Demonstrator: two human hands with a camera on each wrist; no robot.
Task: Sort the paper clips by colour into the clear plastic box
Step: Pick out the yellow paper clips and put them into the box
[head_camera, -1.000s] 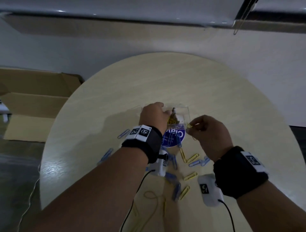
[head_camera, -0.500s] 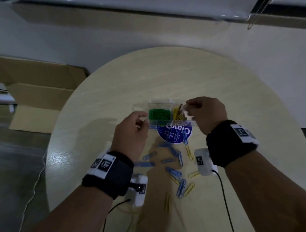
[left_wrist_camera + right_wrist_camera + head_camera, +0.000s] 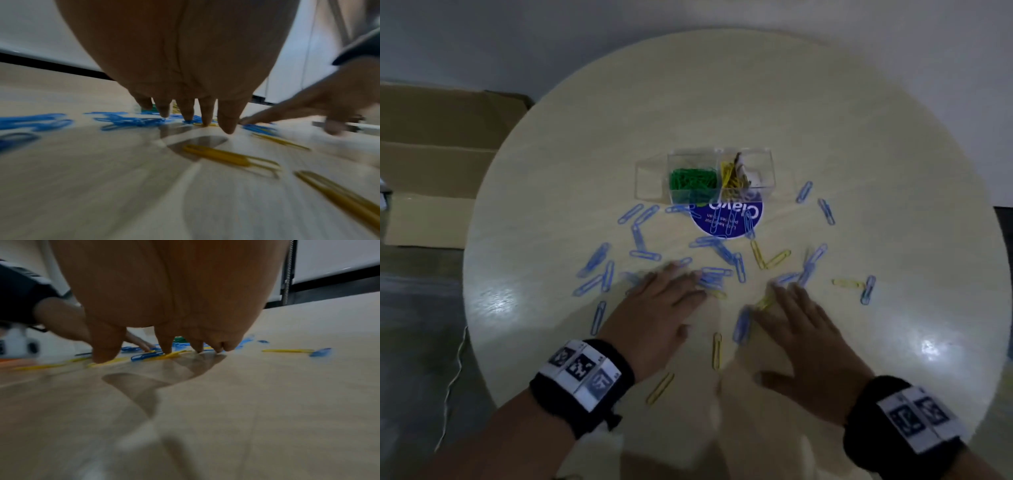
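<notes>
The clear plastic box (image 3: 763, 164) stands mid-table, with green clips (image 3: 692, 179) in one compartment and yellow clips (image 3: 732, 176) in the one to its right. Several blue clips (image 3: 643, 255) and yellow clips (image 3: 770, 262) lie scattered in front of it. My left hand (image 3: 664, 305) lies flat, fingers straight, fingertips (image 3: 206, 120) touching blue clips (image 3: 131, 121). My right hand (image 3: 794, 322) is also spread flat, fingertips (image 3: 167, 347) on a yellow clip (image 3: 172, 355) and blue clip (image 3: 144, 356). Neither hand holds anything.
A round blue sticker (image 3: 726, 219) lies on the round pale wooden table (image 3: 859, 171) just in front of the box. Flattened cardboard (image 3: 431, 161) lies on the floor to the left. More yellow clips (image 3: 717, 349) lie between my wrists.
Both hands have come back from the box toward me and now lie flat on the scattered clips. The right hand no longer pinches a yellow clip. The head view has tilted down.
</notes>
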